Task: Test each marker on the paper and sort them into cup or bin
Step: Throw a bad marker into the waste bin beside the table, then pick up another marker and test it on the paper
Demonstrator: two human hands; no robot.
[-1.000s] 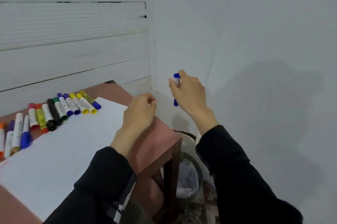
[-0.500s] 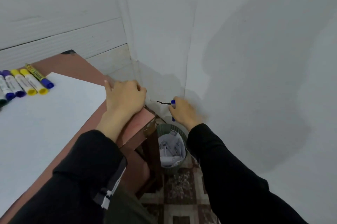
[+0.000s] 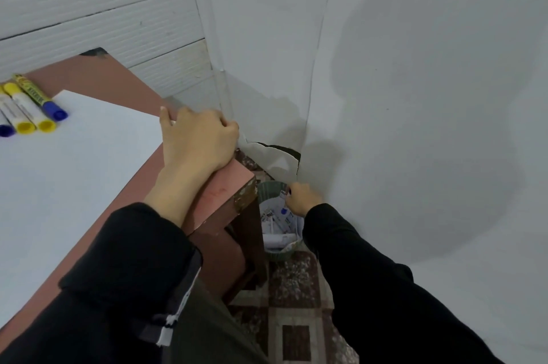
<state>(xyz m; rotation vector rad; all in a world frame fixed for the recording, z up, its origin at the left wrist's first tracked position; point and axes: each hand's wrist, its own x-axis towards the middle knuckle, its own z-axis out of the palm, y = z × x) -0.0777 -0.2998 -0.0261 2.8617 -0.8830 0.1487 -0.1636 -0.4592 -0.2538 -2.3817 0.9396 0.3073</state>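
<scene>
Several discarded markers (image 3: pixel 281 219) are seen in the green ribbed bin (image 3: pixel 268 188) at 5 o'clock of the reddish-brown wooden bench (image 3: pixel 124 81). Over it the right hand (image 3: pixel 302 196) is curled, its grip undeterminable. The bench edge is gripped by the left hand (image 3: pixel 197 138). Untested markers (image 3: pixel 28 110) are left at 10 o'clock.

Your right hand (image 3: pixel 302 196) is low in a narrow gap, just above the green bin (image 3: pixel 268 188). The gap is hemmed in by the brown table (image 3: pixel 225 182) corner and its leg (image 3: pixel 247 245) on your left, and the white wall (image 3: pixel 415 96) close on your right. The bin mouth is partly filled with markers and white paper. On the tabletop, the white sheet (image 3: pixel 74 170) gives a broad flat stretch; a row of markers (image 3: pixel 32 110) lines its far left edge. Your left hand (image 3: pixel 198 138) grips the table's right edge.
</scene>
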